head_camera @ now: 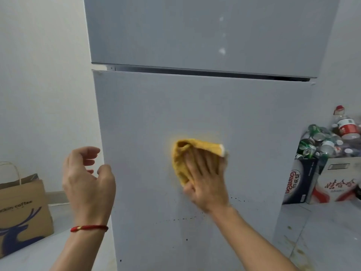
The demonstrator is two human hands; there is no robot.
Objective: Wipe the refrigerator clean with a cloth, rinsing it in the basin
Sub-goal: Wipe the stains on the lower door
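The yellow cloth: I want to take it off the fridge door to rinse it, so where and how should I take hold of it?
Probably pinch the bunched fold at the upper left of the yellow cloth, coming from the left. That part stands proud of the fridge door, while the rest lies flat under the right hand. The left hand hangs free on that side.

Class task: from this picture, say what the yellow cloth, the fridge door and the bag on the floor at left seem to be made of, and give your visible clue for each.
Cloth: soft woven or terry fabric, matte; it bunches and folds under the right hand.
Fridge door: smooth painted metal or plastic, pale grey with a faint sheen; which one is unclear.
Bag: brown kraft paper, matte, creased, with printed logo.
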